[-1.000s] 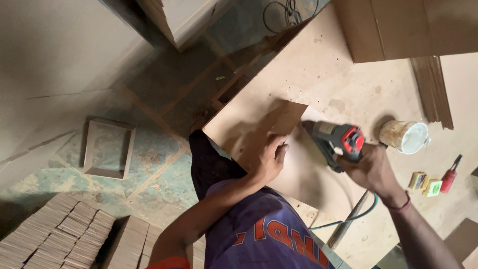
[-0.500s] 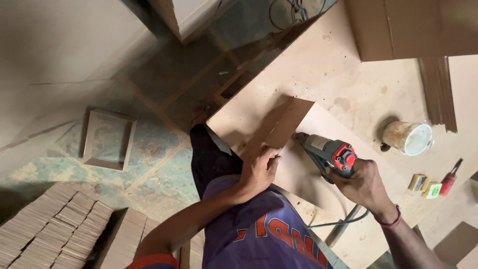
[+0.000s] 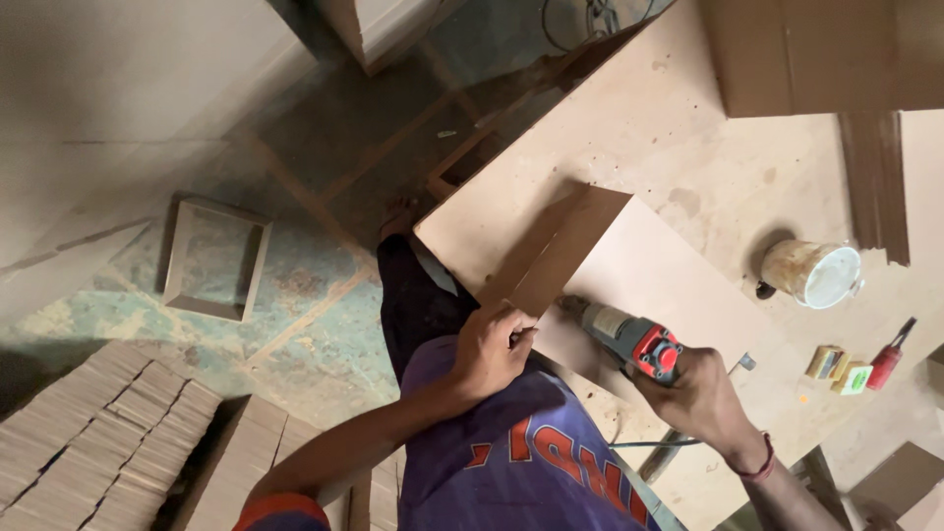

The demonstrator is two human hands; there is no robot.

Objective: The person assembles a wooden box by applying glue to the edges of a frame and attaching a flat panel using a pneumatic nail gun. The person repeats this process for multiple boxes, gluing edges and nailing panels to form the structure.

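Note:
My left hand (image 3: 495, 351) grips the near end of an upright brown board (image 3: 559, 253) that stands on edge across a flat, pale board (image 3: 669, 285). My right hand (image 3: 700, 395) holds a grey and red power drill (image 3: 629, 337), whose tip points left at the base of the upright board, just right of my left hand. Both boards rest on a large wooden worktable (image 3: 629, 128). My purple shirt and dark trousers fill the view below the hands.
A stained white cup (image 3: 814, 273) stands on the table to the right, with small blocks (image 3: 839, 369) and a red-handled tool (image 3: 890, 356) beyond. Stacked wooden pieces (image 3: 98, 442) lie on the floor at lower left, near a small wooden frame (image 3: 214, 258).
My right hand has brought the drill left and down toward the upright board's base. My left hand has slid down to the board's near end.

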